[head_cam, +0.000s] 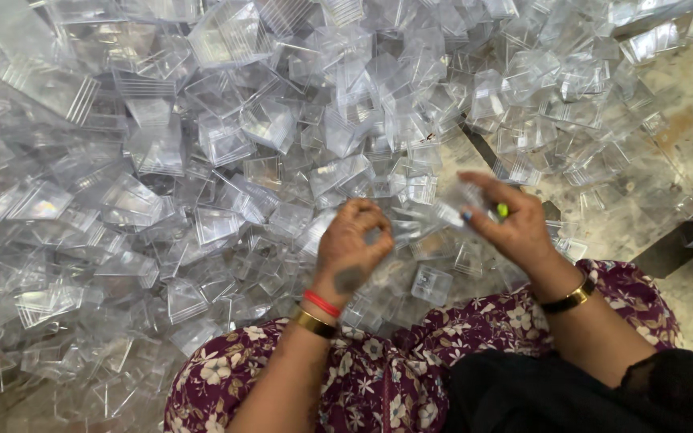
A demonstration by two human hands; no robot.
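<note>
I see my left hand (352, 244) curled, fingertips pinching a clear plastic piece (399, 232). My right hand (511, 218) grips another clear piece (456, 200), blurred. A heap of clear plastic boxes (202, 144) covers the floor (683, 128) beyond my floral-clothed lap (411, 377).

The single head-worn camera is looking steeply down from the person's own eye height, facing forward over a lap covered in purple floral cloth (378, 377) at the bottom edge. It is sitting close enough that the left hand (350, 252) and right hand (511, 220) are filling the lower middle, while the heap of small clear plastic boxes (202, 144) is spreading to the top and left edges.
</note>
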